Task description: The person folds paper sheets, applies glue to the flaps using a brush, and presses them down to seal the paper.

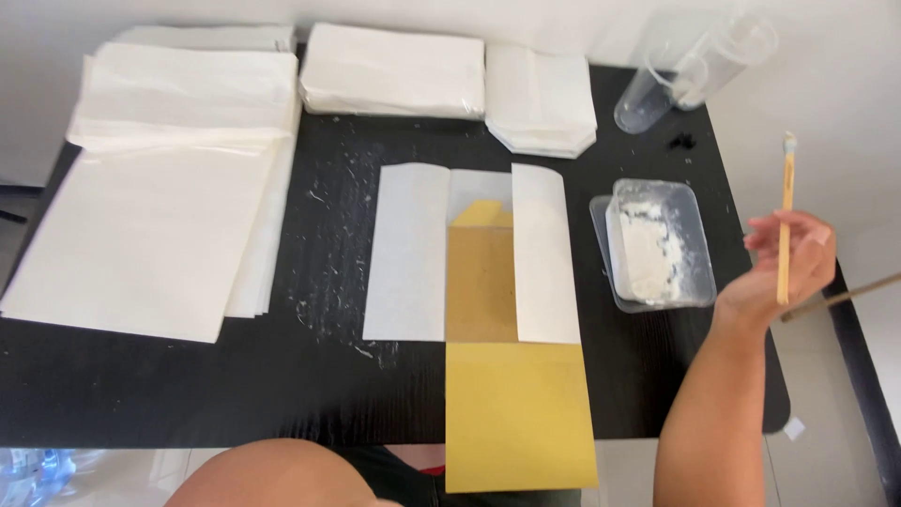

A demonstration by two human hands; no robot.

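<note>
Fingers of the right hand are pinched on a thin wooden brush handle, which stands nearly upright with its pale tip at the top, raised past the right edge of the black rectangular table. Just to the left of that hand, and a little farther from the person, sits a clear shallow plastic tray with a lump of white paste in it; tray and hand are near each other but apart. Farther left, at the middle of the table, lies a flat white paper piece with two side flaps folded inward, and a long mustard-yellow card strip runs under its open centre. The strip's long axis points straight away from the person, and its near end hangs over the table's front edge. So the paper lies to the left of the brush hand, with the paste tray between them, and the right hand is the nearer one to both.

The left hand is out of view; only a bare forearm shows at the bottom edge. Stacks of white paper sheets fill the table's left and far side, and a clear plastic jug lies tipped at the far right corner.
</note>
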